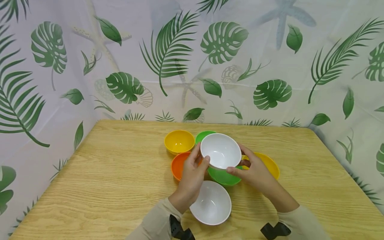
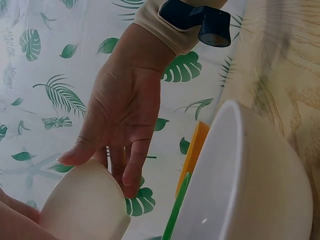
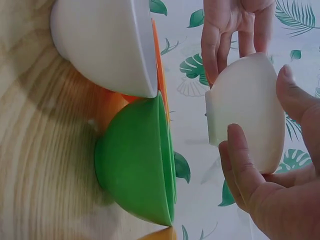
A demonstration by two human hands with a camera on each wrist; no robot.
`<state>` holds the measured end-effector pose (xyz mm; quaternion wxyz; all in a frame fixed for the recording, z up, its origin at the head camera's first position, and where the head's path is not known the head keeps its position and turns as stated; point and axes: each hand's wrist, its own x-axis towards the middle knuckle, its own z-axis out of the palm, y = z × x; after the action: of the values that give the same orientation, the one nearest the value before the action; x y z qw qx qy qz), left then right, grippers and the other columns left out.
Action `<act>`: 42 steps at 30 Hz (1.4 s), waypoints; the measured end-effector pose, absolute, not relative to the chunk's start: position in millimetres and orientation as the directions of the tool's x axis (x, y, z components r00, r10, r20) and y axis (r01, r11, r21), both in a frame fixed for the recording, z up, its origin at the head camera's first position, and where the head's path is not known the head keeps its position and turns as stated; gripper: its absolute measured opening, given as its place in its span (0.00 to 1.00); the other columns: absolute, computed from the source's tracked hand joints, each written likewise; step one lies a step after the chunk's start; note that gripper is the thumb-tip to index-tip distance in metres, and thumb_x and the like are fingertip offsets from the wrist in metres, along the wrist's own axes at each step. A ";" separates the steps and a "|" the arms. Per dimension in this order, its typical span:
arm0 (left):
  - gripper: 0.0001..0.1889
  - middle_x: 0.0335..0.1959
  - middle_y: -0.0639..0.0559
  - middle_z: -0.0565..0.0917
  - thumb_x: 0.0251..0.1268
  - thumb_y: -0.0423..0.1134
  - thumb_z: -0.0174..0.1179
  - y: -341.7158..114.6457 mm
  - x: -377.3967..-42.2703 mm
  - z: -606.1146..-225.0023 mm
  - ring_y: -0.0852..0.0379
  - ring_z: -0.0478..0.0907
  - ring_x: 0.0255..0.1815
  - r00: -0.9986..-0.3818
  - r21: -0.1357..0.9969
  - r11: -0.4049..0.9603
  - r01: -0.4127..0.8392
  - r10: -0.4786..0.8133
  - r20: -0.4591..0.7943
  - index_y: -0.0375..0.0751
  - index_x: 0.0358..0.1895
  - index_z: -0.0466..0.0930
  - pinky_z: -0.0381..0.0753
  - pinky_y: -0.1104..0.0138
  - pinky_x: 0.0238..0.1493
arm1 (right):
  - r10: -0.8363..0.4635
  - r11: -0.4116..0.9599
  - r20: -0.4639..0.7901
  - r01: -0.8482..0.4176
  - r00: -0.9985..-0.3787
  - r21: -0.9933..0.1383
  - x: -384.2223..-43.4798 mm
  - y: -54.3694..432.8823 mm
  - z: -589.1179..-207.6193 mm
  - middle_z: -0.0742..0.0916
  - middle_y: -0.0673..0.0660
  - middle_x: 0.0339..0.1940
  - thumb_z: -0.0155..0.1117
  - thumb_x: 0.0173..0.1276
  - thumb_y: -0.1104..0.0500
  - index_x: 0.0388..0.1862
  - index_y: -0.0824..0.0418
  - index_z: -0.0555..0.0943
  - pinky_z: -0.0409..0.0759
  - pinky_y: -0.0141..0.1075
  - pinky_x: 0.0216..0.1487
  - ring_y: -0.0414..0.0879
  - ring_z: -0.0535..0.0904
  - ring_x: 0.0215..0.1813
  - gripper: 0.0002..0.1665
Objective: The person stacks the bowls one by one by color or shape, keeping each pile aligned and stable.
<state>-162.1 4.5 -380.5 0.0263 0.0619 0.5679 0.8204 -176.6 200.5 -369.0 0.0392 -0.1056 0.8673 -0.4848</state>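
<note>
A small white bowl (image 1: 221,150) is held up above the other bowls, tilted so its inside shows in the head view. My left hand (image 1: 191,176) grips its left side, thumb at the rim. On the opposite side my right hand (image 1: 255,168) holds it with the thumb at the near rim and fingers beneath, as the right wrist view shows. Below stands a larger white bowl (image 1: 211,208) on the table. A green bowl (image 1: 225,177) sits just under the held bowl, partly covered by it. An orange bowl (image 1: 178,165) is partly hidden behind my left hand.
A yellow bowl (image 1: 179,141) and a second green bowl (image 1: 204,134) stand farther back. Another yellow bowl (image 1: 268,165) lies to the right, partly behind my right hand. The wooden table (image 1: 105,173) ends at a leaf-patterned cloth (image 1: 180,60).
</note>
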 end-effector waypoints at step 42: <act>0.41 0.62 0.47 0.73 0.53 0.39 0.72 -51.9 -156.9 -390.6 0.51 0.71 0.63 -0.865 0.976 -0.021 0.217 0.459 0.202 0.46 0.71 0.63 0.70 0.59 0.65 | -0.374 0.420 0.293 -0.442 -0.880 -0.792 -142.5 213.8 -379.6 0.77 0.61 0.56 0.79 0.48 0.63 0.68 0.71 0.65 0.80 0.29 0.49 0.36 0.71 0.53 0.49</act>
<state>-156.9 -51.9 -390.6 0.0900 0.2434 0.6940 0.6716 -142.5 213.8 -379.6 -0.0353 -0.2424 0.8419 -0.4808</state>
